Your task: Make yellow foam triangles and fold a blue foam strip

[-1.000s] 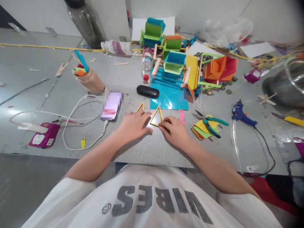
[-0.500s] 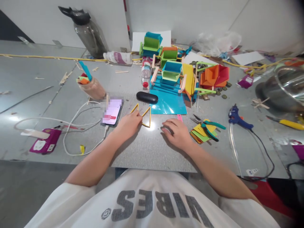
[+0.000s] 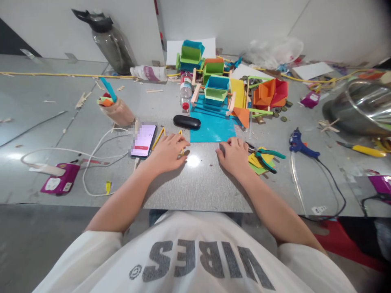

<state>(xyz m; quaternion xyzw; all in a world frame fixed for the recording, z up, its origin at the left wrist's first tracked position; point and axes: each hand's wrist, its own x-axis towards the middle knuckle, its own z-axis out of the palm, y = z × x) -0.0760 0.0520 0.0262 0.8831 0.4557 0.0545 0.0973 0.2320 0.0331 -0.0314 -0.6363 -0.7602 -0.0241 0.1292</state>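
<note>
My left hand (image 3: 169, 152) lies palm down on the table with its fingers stretched out. It covers most of a yellow stick frame (image 3: 158, 137); only bent corners show beside the phone and past my fingertips. My right hand (image 3: 234, 156) rests on the tabletop at the near edge of a shiny blue sheet (image 3: 214, 132), fingers loosely extended, with nothing seen in it. Just right of that hand, pliers with teal-and-black handles (image 3: 265, 160) lie on a stack of yellow and green paper pieces (image 3: 259, 164). A black oblong case (image 3: 187, 121) sits beyond my left hand.
A phone (image 3: 144, 140) on a white cable lies left of my left hand. Farther back stand colourful paper boxes on stick frames (image 3: 216, 89) and a small bottle (image 3: 185, 91). A blue glue gun (image 3: 302, 145) and a metal pot (image 3: 360, 108) are at right.
My left hand has slid left with the yellow frame pieces and now spreads over them. My right hand has moved forward and right, covering the pink strip and part of the paper stack.
</note>
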